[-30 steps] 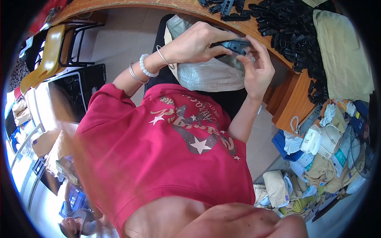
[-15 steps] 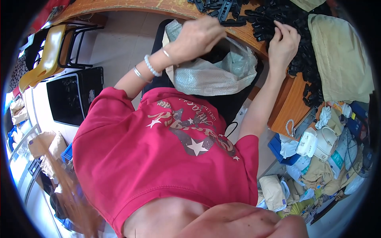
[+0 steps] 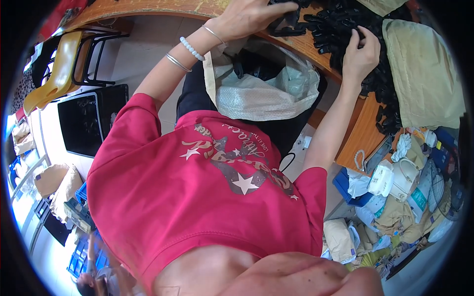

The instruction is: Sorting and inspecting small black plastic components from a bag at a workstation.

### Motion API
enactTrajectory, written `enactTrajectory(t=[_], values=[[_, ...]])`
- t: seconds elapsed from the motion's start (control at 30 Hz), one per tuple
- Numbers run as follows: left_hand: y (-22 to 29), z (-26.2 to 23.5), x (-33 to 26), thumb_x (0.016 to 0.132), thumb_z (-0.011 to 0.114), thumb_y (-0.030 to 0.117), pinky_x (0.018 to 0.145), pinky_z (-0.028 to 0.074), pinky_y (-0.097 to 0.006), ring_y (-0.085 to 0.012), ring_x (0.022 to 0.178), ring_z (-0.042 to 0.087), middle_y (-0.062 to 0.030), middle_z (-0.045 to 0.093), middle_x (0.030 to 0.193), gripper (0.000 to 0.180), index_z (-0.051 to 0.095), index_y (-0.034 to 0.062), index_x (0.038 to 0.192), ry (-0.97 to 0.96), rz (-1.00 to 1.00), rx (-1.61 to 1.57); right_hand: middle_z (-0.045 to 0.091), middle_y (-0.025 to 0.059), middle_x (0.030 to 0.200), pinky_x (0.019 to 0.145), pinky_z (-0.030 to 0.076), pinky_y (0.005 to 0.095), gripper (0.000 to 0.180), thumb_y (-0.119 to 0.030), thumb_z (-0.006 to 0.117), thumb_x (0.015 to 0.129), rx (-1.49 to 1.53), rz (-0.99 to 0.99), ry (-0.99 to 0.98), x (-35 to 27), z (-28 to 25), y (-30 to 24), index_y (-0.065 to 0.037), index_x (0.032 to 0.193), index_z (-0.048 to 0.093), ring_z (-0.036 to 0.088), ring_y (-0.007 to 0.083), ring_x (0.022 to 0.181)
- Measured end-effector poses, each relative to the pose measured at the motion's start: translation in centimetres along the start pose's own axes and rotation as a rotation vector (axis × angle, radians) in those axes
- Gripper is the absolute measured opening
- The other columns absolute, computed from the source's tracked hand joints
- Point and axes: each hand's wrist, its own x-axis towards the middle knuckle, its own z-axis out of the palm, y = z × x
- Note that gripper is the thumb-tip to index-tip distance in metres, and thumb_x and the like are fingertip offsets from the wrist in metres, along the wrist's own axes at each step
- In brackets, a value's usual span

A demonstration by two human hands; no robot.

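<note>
My left hand [image 3: 247,18] reaches over the table edge at the top of the picture. One digit stretches right above the loose black plastic pieces [image 3: 286,30], and the rest of its fingers are partly cut off by the frame. At the right, my right hand [image 3: 363,55] rests against a heap of small black plastic pieces [image 3: 335,27]. Its thumb and fingers are curled together on a piece at the edge of the heap, whose shape I cannot make out. Below the table edge, a white woven sack [image 3: 266,101] gapes on my lap, with black pieces inside.
A wooden table [image 3: 163,7] curves along the top. Beside the heap lies a beige cloth bag [image 3: 424,74]. At the left stand a yellow chair [image 3: 61,69] and a black bin [image 3: 81,126]. Bags and packages [image 3: 395,197] crowd the lower right. Another person [image 3: 106,281] is at the lower left.
My left hand has moved up from above the sack to the pieces on the table. My right hand has shifted slightly right and down, its fingers more curled. The person behind has moved lower.
</note>
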Motion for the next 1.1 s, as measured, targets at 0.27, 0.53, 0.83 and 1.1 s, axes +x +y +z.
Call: enactTrajectory(t=[0.27,0.53,0.83,1.1], values=[[4.2,-2.2,2.6,0.093,0.055,0.012,0.063,0.046,-0.024,-0.0118,0.077,0.060,-0.0177,0.065,0.084,0.026,0.059,-0.0074,0.110,-0.336,-0.990,-1.146,0.067,0.0104,0.092,0.071,0.053,0.0220,0.021,0.006,0.065,0.080,1.057,0.630,-0.181,-2.2,-5.1,-10.0,0.005,0.101,0.066,0.066,0.0154,0.080],[6.8,-1.8,0.9,0.081,0.071,0.020,0.058,0.049,-0.026,-0.0135,0.065,0.061,-0.0099,0.065,0.080,0.037,0.063,0.0001,0.111,-0.258,-0.559,-0.614,0.065,0.0103,0.096,0.070,0.052,0.0223,0.025,0.007,0.068,0.076,0.743,0.396,-0.084,-4.0,-5.1,-11.5,0.002,0.101,0.068,0.064,0.0142,0.081],[6.4,-1.1,-0.6,0.083,0.068,0.017,0.066,0.050,-0.033,-0.0246,0.074,0.063,-0.0124,0.067,0.094,0.038,0.061,0.0045,0.118,-0.184,-0.360,-0.583,0.063,0.0047,0.089,0.069,0.047,0.0213,0.024,0.004,0.069,0.076,0.874,0.480,-0.248,-4.6,-5.0,-10.2,-0.001,0.100,0.069,0.059,0.0109,0.078],[5.8,-1.0,-3.5,0.093,0.055,0.040,0.056,0.037,-0.019,-0.0040,0.061,0.046,0.0001,0.056,0.064,0.042,0.067,0.0040,0.075,-0.037,-1.034,-0.968,0.066,0.0073,0.087,0.068,0.049,0.0230,0.013,-0.004,0.061,0.087,0.172,0.036,-0.143,-1.3,-0.7,-2.2,-0.001,0.098,0.068,0.061,0.0130,0.073]])
